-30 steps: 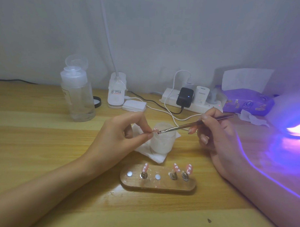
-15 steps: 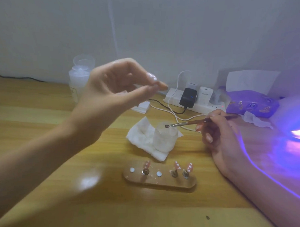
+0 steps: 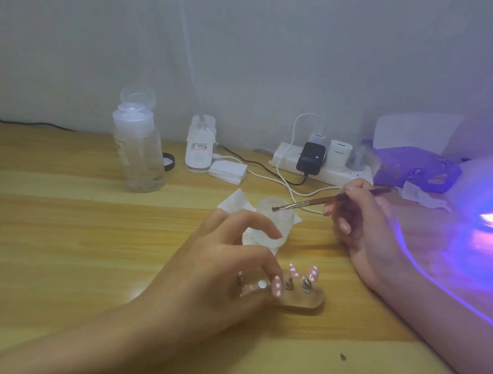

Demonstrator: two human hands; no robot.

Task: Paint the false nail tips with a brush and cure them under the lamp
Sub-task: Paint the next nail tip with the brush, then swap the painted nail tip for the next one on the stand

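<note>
Desk (image 3: pixel 70 236): left hand (image 3: pixel 217 269), tip (image 3: pixel 81 282) now at holder (image 3: pixel 305 303)

Home nail desk, wooden tabletop (image 3: pixel 70 236), power strip (image 3: pixel 318 168), glowing curing lamp (image 3: pixel 485 195)

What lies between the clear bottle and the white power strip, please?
Head view shows a black lid, a white device and a stack of white pads between the bottle and the power strip.

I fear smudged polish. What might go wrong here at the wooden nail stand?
The left hand, pinching a pink dotted nail tip, crowds the two painted tips standing on the oval wooden stand; it may brush them and smear wet polish. The thin brush in the right hand hangs over the frosted cup and may drip.
</note>
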